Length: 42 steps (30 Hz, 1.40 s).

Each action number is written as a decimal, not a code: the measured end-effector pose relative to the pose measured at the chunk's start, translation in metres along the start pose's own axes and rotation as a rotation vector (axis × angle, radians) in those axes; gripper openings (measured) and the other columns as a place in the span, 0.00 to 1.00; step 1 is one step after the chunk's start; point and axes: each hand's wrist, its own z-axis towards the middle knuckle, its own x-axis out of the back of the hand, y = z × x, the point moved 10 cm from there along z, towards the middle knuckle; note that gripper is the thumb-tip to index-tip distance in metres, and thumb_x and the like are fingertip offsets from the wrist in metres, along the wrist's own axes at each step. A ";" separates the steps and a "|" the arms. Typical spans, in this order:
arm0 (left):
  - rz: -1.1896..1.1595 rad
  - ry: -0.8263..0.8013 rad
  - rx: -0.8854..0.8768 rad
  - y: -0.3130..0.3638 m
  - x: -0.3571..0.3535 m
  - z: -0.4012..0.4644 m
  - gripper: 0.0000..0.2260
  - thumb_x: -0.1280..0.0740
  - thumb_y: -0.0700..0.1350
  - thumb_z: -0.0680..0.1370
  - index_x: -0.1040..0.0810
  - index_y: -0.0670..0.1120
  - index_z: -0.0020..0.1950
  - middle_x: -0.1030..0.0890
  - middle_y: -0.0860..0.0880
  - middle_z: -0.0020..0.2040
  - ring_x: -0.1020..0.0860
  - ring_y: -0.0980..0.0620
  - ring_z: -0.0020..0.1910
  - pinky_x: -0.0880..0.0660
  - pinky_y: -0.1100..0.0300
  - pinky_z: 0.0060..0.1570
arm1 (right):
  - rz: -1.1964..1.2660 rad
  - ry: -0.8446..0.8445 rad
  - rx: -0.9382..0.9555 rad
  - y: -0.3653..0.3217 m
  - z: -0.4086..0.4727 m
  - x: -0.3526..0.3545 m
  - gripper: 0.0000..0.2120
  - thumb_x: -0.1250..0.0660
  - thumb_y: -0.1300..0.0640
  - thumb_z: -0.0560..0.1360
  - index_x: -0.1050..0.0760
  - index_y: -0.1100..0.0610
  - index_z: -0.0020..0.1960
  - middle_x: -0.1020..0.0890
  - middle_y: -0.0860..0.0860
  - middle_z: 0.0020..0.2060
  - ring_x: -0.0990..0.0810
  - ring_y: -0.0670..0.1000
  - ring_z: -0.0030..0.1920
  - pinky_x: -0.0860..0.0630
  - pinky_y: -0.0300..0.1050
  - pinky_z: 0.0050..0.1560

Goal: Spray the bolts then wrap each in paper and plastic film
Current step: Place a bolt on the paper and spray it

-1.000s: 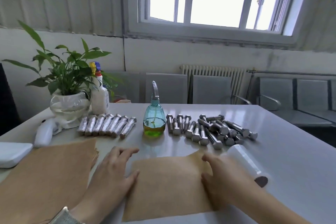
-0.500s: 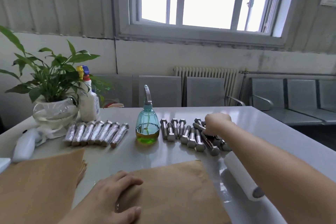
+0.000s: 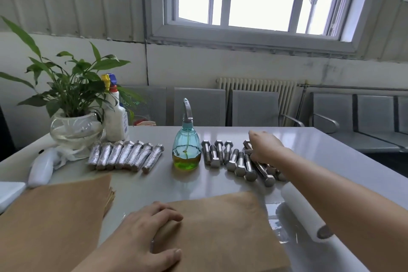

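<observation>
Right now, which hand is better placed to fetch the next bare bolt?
The right hand: it is already over the pile of bare bolts. The left hand rests flat on the brown paper sheet, well short of them.

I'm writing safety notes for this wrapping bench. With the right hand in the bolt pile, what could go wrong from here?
The right hand reaches into the loose bolts; pulling one may roll its neighbours, perhaps toward the film roll. The spray bottle stands close beside the pile, so the returning arm might knock it over onto the brown paper.
</observation>
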 end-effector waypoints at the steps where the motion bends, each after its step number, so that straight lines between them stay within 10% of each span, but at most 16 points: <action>1: 0.003 0.001 -0.001 0.000 0.000 0.000 0.23 0.34 0.67 0.71 0.35 0.69 0.64 0.39 0.74 0.63 0.39 0.75 0.64 0.42 0.68 0.68 | 0.044 0.009 0.013 0.000 -0.002 0.004 0.09 0.34 0.59 0.76 0.30 0.59 0.54 0.21 0.58 0.54 0.25 0.59 0.55 0.33 0.45 0.41; 12: -0.035 -0.010 0.031 0.002 0.001 -0.005 0.28 0.33 0.66 0.72 0.43 0.71 0.67 0.39 0.73 0.63 0.39 0.72 0.66 0.43 0.66 0.69 | 0.780 0.304 0.177 0.009 -0.054 0.115 0.08 0.27 0.62 0.72 0.20 0.49 0.45 0.19 0.44 0.38 0.25 0.40 0.35 0.28 0.34 0.40; 16: -0.101 -0.016 0.070 0.000 0.002 -0.006 0.32 0.31 0.64 0.70 0.49 0.74 0.65 0.36 0.72 0.65 0.38 0.72 0.66 0.42 0.69 0.69 | 0.347 0.109 0.605 -0.095 -0.105 0.128 0.09 0.27 0.60 0.70 0.17 0.47 0.46 0.20 0.39 0.37 0.23 0.37 0.37 0.29 0.26 0.41; 23: -0.239 0.031 0.088 -0.003 0.004 -0.008 0.40 0.27 0.62 0.67 0.43 0.66 0.75 0.29 0.69 0.65 0.32 0.69 0.65 0.35 0.64 0.68 | -0.215 -0.348 0.955 -0.216 -0.163 0.012 0.12 0.33 0.58 0.75 0.19 0.59 0.56 0.16 0.55 0.47 0.20 0.56 0.50 0.26 0.46 0.42; 33: -0.198 0.010 0.119 -0.012 -0.001 -0.009 0.46 0.29 0.65 0.67 0.52 0.64 0.78 0.33 0.67 0.69 0.36 0.66 0.68 0.42 0.72 0.68 | 0.416 -0.308 0.681 -0.169 -0.152 -0.016 0.26 0.26 0.40 0.69 0.29 0.39 0.64 0.23 0.40 0.52 0.28 0.35 0.47 0.29 0.28 0.45; 37: -0.184 -0.017 0.143 -0.018 -0.006 -0.010 0.46 0.31 0.67 0.67 0.54 0.65 0.77 0.37 0.73 0.66 0.38 0.68 0.67 0.50 0.80 0.61 | 0.318 -0.215 0.564 -0.136 -0.154 -0.023 0.21 0.33 0.32 0.69 0.28 0.36 0.59 0.26 0.33 0.49 0.28 0.34 0.46 0.25 0.47 0.50; 42: -0.180 -0.017 0.149 -0.021 -0.009 -0.010 0.46 0.33 0.70 0.65 0.54 0.67 0.77 0.37 0.73 0.67 0.38 0.66 0.68 0.45 0.72 0.65 | 0.282 -0.081 0.540 -0.133 -0.161 -0.024 0.25 0.43 0.25 0.68 0.31 0.32 0.61 0.25 0.35 0.56 0.23 0.39 0.51 0.27 0.43 0.49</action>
